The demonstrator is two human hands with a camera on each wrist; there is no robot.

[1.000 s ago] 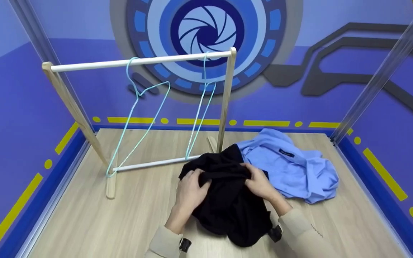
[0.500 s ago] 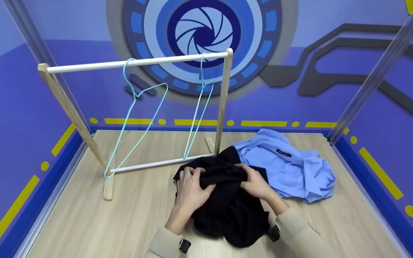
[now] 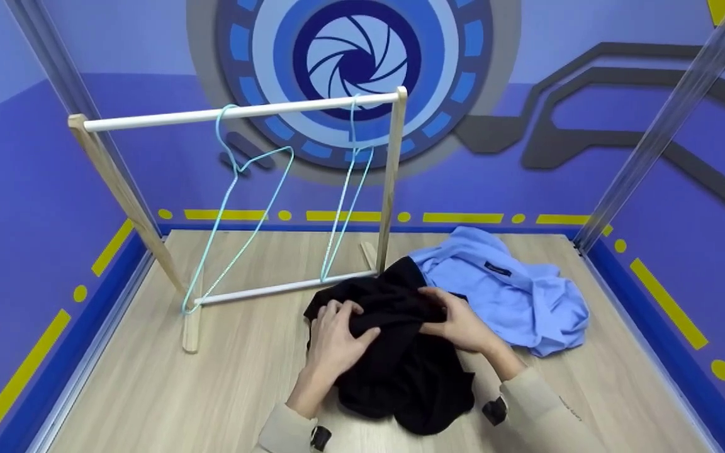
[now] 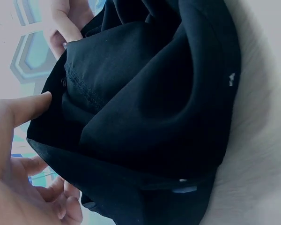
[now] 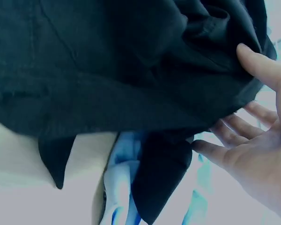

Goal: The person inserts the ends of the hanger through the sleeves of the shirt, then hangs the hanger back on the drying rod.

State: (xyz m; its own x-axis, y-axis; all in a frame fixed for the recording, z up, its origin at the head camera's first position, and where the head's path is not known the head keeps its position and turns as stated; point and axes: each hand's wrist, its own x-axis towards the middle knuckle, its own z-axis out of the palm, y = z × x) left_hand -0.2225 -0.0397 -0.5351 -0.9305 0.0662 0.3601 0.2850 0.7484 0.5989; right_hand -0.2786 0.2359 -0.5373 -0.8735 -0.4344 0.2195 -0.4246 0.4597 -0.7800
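A crumpled black shirt lies on the wooden tabletop, its folds bunched between both hands. My left hand holds its left side; in the left wrist view the thumb presses one face of the cloth edge while the fingers lie behind. On the other side my right hand holds an upper fold, thumb and fingers spread on opposite faces. The right wrist view shows that thumb on the cloth, with fingertips partly hidden behind it. A light blue shirt with a dark neck label lies just beyond.
A rack with a white top rail and wooden legs stands at the back left. Two light-blue hangers, one on the left and one on the right, hang from it. Blue patterned walls enclose the tabletop.
My right hand has shifted slightly right, with thumb and index finger wider apart on the cloth. The left hand stays nearly in place. Rack and blue shirt have not moved on the table.
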